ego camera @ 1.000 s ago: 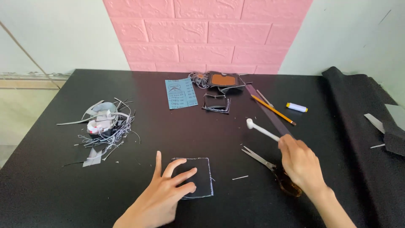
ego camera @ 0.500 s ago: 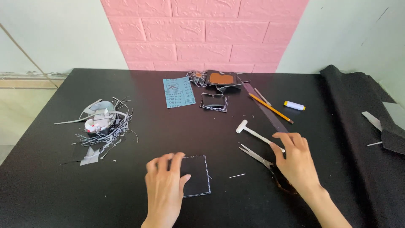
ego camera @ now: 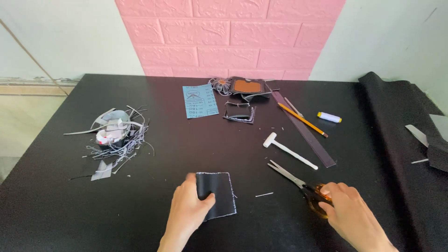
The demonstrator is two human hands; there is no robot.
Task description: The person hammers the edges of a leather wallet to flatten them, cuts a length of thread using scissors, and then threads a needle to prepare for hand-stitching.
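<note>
Your left hand (ego camera: 189, 212) lay flat on the dark fabric patch (ego camera: 217, 193), thumb pinning its left edge, fingers spread, not gripping. Patch sat at 6 o'clock on the black surface (ego camera: 186, 154). Your right hand (ego camera: 347, 214) was at 4 o'clock, fingers curled over the orange handles of the scissors (ego camera: 298, 184); blades pointed toward 10, w/ tips aimed past the patch's top-right corner. White mallet (ego camera: 289, 150) lay just beyond.

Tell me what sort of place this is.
Probably a small craft or sewing worktable: orange-handled scissors under the right hand, a black stitched fabric square under the left hand, and a pile of grey offcut strips.
</note>
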